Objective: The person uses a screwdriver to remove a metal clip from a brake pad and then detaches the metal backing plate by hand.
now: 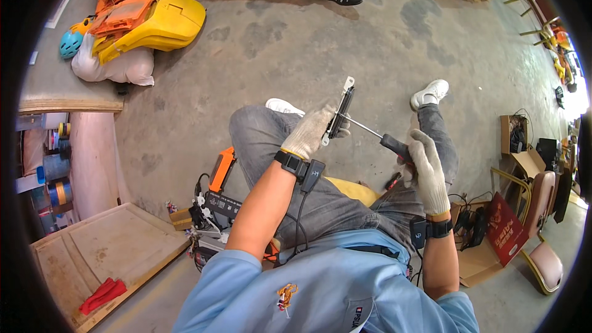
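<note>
Over grey concrete floor (203, 105), your left grip (311, 130) holds a black metal-tabbed bar (346, 100), right grip (428, 166) a black-handled screwdriver (393, 146); tilting may cause slip.

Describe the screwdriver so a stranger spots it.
Find the grey jeans mid-picture. Over them, the gloved right hand holds the screwdriver by its dark handle. Its thin metal shaft, reaching to the black part in the left hand, sets it apart.

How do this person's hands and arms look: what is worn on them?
The left hand and right hand wear off-white knitted gloves. Behind each sits a black strap carrying a dark box with a small pale marking, from which a thin black cable runs. The shirt sleeves are light blue and short.
</note>
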Action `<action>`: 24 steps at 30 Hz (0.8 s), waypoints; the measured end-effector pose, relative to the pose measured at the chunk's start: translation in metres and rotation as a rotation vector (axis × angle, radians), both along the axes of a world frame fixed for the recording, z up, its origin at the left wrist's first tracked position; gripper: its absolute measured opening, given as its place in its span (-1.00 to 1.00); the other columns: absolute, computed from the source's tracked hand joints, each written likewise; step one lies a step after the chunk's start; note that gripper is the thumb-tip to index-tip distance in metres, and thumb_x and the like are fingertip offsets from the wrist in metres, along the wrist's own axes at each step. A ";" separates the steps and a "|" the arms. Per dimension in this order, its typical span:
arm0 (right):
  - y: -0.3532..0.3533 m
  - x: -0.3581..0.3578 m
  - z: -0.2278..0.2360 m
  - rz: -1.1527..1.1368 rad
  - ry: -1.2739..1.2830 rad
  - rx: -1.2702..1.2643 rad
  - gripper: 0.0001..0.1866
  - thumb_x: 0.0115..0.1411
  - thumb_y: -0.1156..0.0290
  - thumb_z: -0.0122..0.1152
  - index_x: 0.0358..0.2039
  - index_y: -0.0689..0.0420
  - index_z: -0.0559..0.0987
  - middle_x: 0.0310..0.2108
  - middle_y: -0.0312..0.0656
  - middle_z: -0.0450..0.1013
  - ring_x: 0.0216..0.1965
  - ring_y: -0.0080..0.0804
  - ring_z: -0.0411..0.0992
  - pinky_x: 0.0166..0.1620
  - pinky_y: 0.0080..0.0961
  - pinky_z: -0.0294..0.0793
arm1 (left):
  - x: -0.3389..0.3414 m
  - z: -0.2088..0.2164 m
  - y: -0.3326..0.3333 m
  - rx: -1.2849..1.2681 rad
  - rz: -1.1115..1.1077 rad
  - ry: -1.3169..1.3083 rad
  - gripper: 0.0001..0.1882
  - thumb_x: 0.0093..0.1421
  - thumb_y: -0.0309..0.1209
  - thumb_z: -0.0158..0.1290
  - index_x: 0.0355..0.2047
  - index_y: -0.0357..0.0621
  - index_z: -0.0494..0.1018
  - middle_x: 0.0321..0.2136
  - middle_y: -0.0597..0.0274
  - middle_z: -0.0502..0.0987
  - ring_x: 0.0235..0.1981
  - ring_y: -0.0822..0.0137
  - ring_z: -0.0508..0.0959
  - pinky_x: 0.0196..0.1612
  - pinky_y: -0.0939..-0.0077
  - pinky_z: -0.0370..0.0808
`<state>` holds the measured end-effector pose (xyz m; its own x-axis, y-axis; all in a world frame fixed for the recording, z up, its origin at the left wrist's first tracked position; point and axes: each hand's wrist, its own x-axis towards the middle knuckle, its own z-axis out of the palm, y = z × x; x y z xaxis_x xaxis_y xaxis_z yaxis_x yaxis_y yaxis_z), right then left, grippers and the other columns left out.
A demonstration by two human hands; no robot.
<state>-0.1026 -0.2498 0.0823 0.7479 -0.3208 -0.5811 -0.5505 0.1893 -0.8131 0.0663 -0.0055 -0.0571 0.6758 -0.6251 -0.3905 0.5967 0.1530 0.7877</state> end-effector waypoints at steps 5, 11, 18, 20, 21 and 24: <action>0.010 -0.007 -0.022 -0.003 -0.242 -0.321 -0.38 0.44 0.33 0.19 0.40 0.33 0.31 -0.21 -0.14 0.56 -0.34 -0.58 0.50 -0.31 -0.59 0.54 | 0.000 -0.007 -0.001 -0.034 0.008 -0.005 -0.39 0.58 0.08 -0.06 0.08 -0.34 0.54 -0.14 0.03 0.68 -0.16 0.22 0.72 0.03 0.25 0.76; -0.014 -0.007 -0.019 -0.003 0.008 0.081 -0.41 0.37 0.40 0.28 0.36 0.30 0.39 0.00 -0.08 0.52 -0.25 -0.52 0.55 -0.19 -0.49 0.62 | 0.004 0.003 -0.004 0.044 -0.026 -0.008 -0.44 0.62 -0.02 -0.10 0.09 -0.36 0.53 -0.12 0.01 0.67 -0.17 0.20 0.72 0.02 0.23 0.76; 0.002 -0.002 -0.007 0.060 -0.112 -0.268 -0.43 0.43 0.27 0.24 0.33 0.31 0.41 -0.02 -0.10 0.53 -0.31 -0.56 0.51 -0.27 -0.58 0.54 | 0.003 -0.007 -0.004 -0.034 0.036 0.082 -0.48 0.65 -0.10 -0.18 0.10 -0.39 0.51 -0.12 -0.02 0.67 -0.17 0.14 0.73 0.02 0.21 0.77; -0.007 0.003 0.000 -0.002 0.051 0.033 -0.42 0.40 0.32 0.27 0.34 0.31 0.40 0.02 -0.08 0.50 -0.30 -0.54 0.51 -0.20 -0.53 0.58 | 0.003 -0.005 -0.003 0.004 -0.002 0.054 -0.48 0.66 -0.10 -0.18 0.10 -0.39 0.51 -0.12 -0.03 0.67 -0.17 0.14 0.73 0.02 0.20 0.77; -0.005 0.002 -0.001 -0.001 0.051 0.034 -0.42 0.40 0.32 0.27 0.34 0.31 0.40 0.02 -0.08 0.50 -0.30 -0.54 0.51 -0.20 -0.53 0.58 | 0.003 -0.005 -0.002 0.045 -0.035 0.025 -0.48 0.66 -0.09 -0.18 0.10 -0.38 0.51 -0.12 -0.03 0.67 -0.17 0.14 0.73 0.02 0.20 0.77; 0.008 -0.004 -0.008 -0.035 -0.004 -0.078 -0.46 0.41 0.35 0.25 0.32 0.31 0.41 0.00 -0.09 0.51 -0.31 -0.57 0.50 -0.24 -0.54 0.59 | 0.004 -0.010 -0.003 -0.019 -0.005 0.007 -0.45 0.64 -0.04 -0.14 0.12 -0.37 0.50 -0.13 -0.02 0.67 -0.17 0.15 0.74 0.03 0.21 0.76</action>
<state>-0.1065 -0.2422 0.0740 0.7380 -0.3908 -0.5501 -0.5410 0.1445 -0.8285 0.0698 -0.0087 -0.0670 0.6699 -0.6360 -0.3830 0.6030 0.1652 0.7804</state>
